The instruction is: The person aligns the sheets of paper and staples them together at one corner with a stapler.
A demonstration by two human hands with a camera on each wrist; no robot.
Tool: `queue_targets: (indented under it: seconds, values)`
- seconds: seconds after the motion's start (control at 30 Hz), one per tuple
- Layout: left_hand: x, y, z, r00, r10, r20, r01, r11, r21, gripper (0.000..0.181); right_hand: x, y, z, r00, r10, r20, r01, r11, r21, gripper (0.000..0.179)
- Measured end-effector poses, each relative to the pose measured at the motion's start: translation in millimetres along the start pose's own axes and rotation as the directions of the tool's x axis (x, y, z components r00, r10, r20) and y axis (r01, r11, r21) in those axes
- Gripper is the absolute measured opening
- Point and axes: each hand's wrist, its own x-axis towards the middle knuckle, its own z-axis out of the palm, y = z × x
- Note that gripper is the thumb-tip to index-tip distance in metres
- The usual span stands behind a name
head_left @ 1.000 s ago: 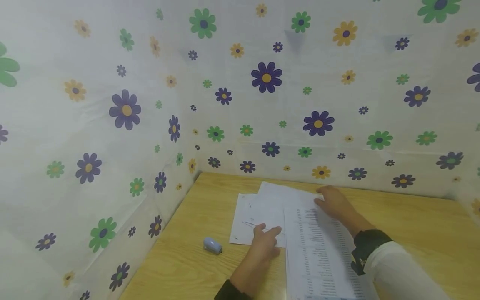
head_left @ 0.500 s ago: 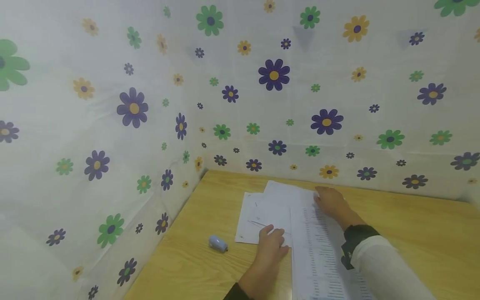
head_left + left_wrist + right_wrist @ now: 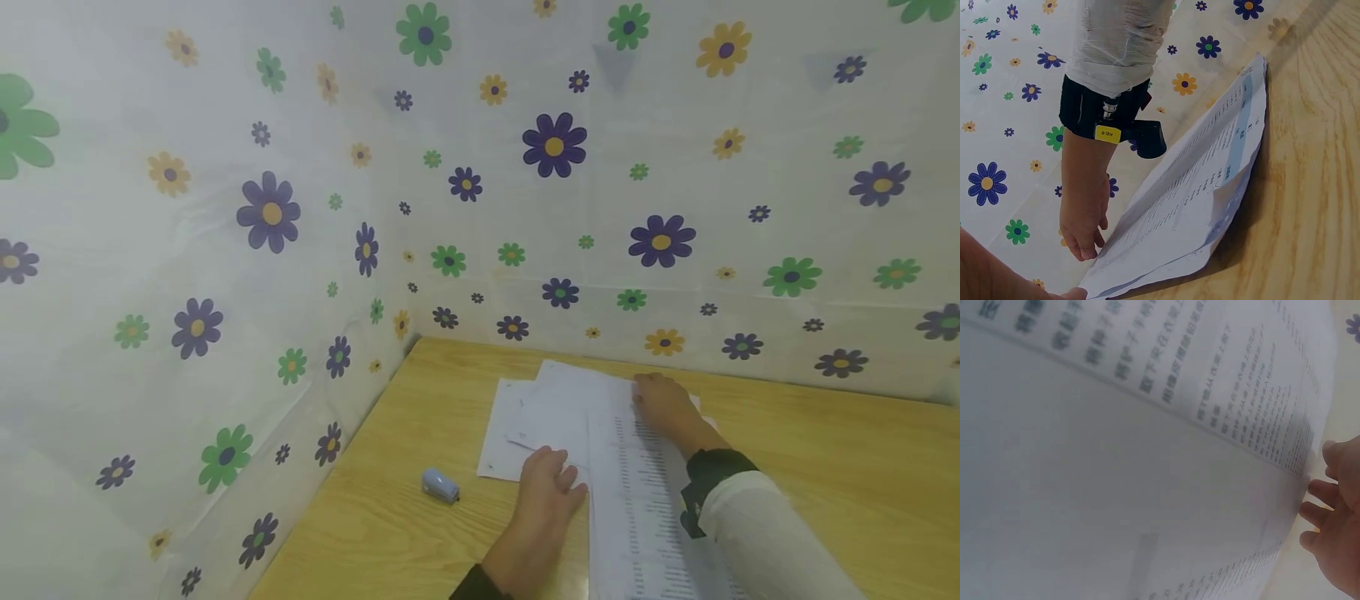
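A stack of long printed sheets [image 3: 630,500] lies over smaller white sheets [image 3: 558,417] on the wooden desk. My right hand [image 3: 667,408] is at the far end of the stack, its fingers bent down at the edge. Beside the stack's left edge is my left hand [image 3: 543,500], fingers relaxed, with the thumb right at the paper. The left wrist view shows the printed sheets [image 3: 1191,200] slanting up with their near edges lifted and fanned. In the right wrist view, fingertips [image 3: 1314,514] meet the edge of a large printed page [image 3: 1116,456].
A small light-blue object [image 3: 440,485], shaped like a mini stapler, lies left of the papers. The wooden desk [image 3: 375,533] is bounded at the back and left by white flower-printed sheeting [image 3: 480,233].
My right hand has drawn slightly left and its fingers have closed in on the far edge. A sheet corner now shows to its right. The left thumb has come to the stack's edge.
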Motion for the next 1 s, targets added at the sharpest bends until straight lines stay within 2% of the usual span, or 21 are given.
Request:
queue_targets:
  seconds: [0.27, 0.43, 0.57, 0.73, 0.87, 0.93, 1.0]
  values:
    - [-1.2, 1.7, 0.2, 1.0, 0.003, 0.021, -0.002, 1.0, -0.012, 0.066, 1.4, -2, -2, 1.0, 0.01, 0.004, -0.01, 0.999, 0.039, 0.047]
    - [-0.6, 2.5, -1.3, 1.0, -0.015, 0.013, 0.015, 0.999, -0.032, 0.07, 1.9, -8, -10, 0.999, 0.041, 0.008, -0.042, 0.993, 0.106, 0.046]
    - [1.1, 0.6, -4.0, 0.999, -0.008, 0.042, 0.01, 0.998, -0.063, 0.075, 0.7, -13, -17, 0.998, 0.068, 0.006, -0.068, 0.981, 0.183, 0.045]
    - [5.1, -2.3, -6.8, 0.996, 0.003, 0.086, 0.005, 0.997, -0.083, 0.072, -0.8, -17, -21, 0.996, 0.053, -0.071, -0.035, 0.97, 0.24, 0.04]
    - [11.4, -3.5, -8.1, 0.997, -0.01, 0.077, 0.018, 0.994, -0.108, 0.057, -2.3, -20, -22, 0.992, 0.034, -0.117, -0.004, 0.969, 0.248, 0.035]
    - [16.0, -3.4, -9.3, 0.998, -0.017, 0.066, 0.023, 0.995, -0.093, 0.051, -2.5, -23, -24, 0.992, 0.035, -0.123, -0.002, 0.966, 0.26, 0.032]
    - [21.0, -3.1, -11.0, 0.998, -0.002, 0.064, 0.005, 0.999, -0.038, 0.053, -2.5, -26, -26, 0.991, 0.033, -0.127, 0.004, 0.959, 0.282, 0.031]
